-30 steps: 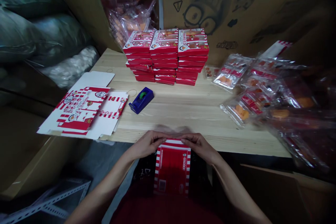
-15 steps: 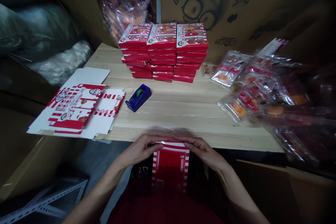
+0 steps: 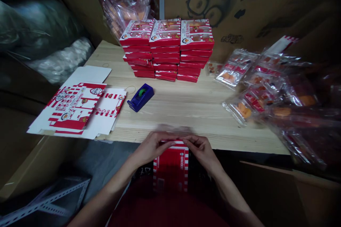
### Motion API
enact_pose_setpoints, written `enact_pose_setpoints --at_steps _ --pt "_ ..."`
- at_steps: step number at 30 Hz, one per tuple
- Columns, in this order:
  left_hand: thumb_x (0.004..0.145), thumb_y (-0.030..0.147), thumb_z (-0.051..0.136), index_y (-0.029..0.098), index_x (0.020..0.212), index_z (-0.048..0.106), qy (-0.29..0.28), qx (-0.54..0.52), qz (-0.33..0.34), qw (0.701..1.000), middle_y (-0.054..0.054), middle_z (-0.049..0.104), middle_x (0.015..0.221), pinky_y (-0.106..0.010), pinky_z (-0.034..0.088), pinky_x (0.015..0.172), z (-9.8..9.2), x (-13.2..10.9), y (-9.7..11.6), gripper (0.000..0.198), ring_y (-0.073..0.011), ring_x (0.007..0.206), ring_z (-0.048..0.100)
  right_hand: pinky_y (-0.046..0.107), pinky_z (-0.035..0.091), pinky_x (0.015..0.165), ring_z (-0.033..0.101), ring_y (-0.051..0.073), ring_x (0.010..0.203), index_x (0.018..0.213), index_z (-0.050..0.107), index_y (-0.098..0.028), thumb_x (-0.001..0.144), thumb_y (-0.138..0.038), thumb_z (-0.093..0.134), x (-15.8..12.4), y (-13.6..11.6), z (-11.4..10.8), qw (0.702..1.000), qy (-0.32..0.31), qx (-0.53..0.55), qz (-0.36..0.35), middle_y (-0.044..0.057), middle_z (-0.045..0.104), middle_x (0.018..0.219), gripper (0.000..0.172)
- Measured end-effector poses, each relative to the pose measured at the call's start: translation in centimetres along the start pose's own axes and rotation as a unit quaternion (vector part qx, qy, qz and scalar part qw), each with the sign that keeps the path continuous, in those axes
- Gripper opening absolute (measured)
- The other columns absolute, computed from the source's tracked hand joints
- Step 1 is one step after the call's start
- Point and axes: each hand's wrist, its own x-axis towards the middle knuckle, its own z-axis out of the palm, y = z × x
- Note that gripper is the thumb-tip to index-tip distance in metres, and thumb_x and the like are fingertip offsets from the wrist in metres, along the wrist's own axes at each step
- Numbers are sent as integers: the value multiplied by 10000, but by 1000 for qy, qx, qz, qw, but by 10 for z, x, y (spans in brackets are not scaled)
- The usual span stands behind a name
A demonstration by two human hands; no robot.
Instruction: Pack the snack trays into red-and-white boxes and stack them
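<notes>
A red cardboard box with striped red-and-white edges lies against my body, in front of the table's near edge. My left hand grips its far end from the left, thumb on top. From the right, my right hand pinches the same far end, and the fingertips of both hands come close together there. The fingers partly cover that end, and its lower part fades into shadow. Beyond my hands, a blue tape dispenser with a green roll sits on the wooden table.
Three stacks of red boxes stand at the back. Flat printed cardboard blanks lie at the left, partly over the edge. Clear plastic packets with orange pieces pile up at the right. A large brown carton rises behind.
Both hands have bent their fingers more at the box's far end, and the thumbs have moved inward along it. The right hand has shifted slightly left. The view has tilted a little.
</notes>
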Motion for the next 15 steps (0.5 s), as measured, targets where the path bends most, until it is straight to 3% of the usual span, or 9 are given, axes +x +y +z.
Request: enact_pose_setpoints --at_steps 4,8,11,15 --pt "1026 306 587 319 1310 717 -2 -40 12 999 -53 769 1257 -368 572 996 9 3 2 313 -232 1152 736 474 536 1064 744 274 1115 1167 797 -313 922 -469 725 -9 3 0 998 2 -43 -44 51 813 1160 300" --pt "1000 331 636 327 1380 663 -33 -17 6 999 -60 736 1322 -367 556 1020 5 -4 0 380 -241 1204 710 490 506 1115 706 282 1213 1242 758 -347 871 -427 794 -19 11 -3 998 -1 -39 -51 39 780 1257 381" --pt "970 340 684 336 1416 628 -56 -4 6 998 -70 713 1360 -389 552 1032 0 -6 0 449 -251 1222 699 495 505 1119 706 275 1218 1236 759 -365 899 -417 766 -20 14 -4 998 -6 -39 -51 32 776 1266 341" --pt "981 318 667 352 1343 687 -70 -27 21 997 -45 730 1336 -409 537 1068 1 -5 -3 364 -239 1235 693 513 497 1125 717 266 1198 1145 796 -380 918 -427 739 -19 14 -2 997 -13 -44 -63 28 785 1243 239"
